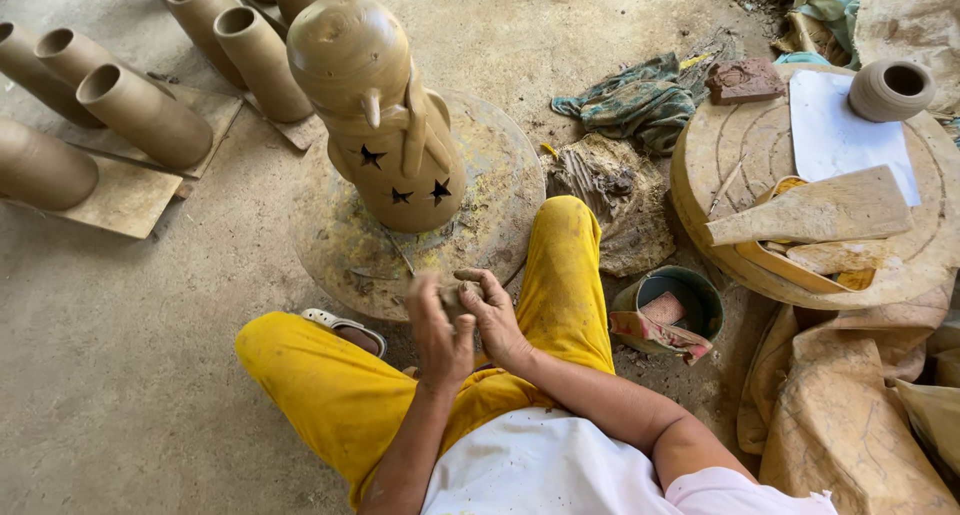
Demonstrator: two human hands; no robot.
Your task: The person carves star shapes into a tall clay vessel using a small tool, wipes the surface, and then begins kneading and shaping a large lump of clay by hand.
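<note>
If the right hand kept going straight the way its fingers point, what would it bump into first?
Probably the left hand: the right hand points left across the small clay lump pinched between them. Depth is hard to judge.

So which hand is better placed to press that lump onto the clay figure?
Probably the right hand: its fingers wrap the clay lump, while the left hand only cups it. Both sit equally near the clay figure.

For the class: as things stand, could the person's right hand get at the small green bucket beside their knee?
Probably yes. The right hand, now working a lump of clay with the left hand, is close to the bucket. Only the yellow-trousered knee lies between, low enough to reach over, and the bucket's mouth is open.
</note>
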